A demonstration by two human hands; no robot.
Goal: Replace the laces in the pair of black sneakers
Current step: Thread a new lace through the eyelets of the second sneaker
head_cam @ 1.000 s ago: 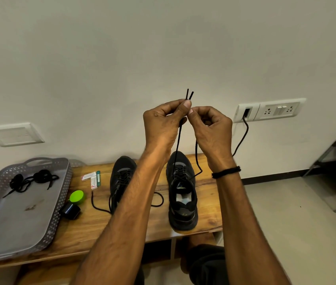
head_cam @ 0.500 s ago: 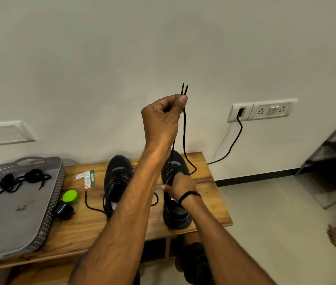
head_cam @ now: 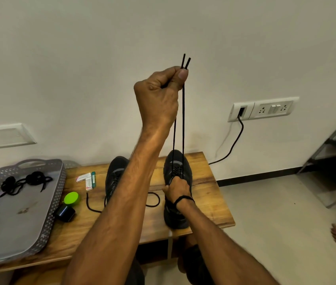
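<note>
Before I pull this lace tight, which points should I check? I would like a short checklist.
1. Both lace tips pinched in the left hand: ok.
2. Tips nearly level with each other: ok.
3. Two strands run straight down to the sneaker, uncrossed: ok.
4. Right hand grips the sneaker on the bench: ok.
5. Lace passes every eyelet: cannot tell, the hand covers some.
6. The other sneaker tied: not ok, its loose lace lies on the bench.

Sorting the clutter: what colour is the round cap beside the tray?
The cap is bright green, head view.
</note>
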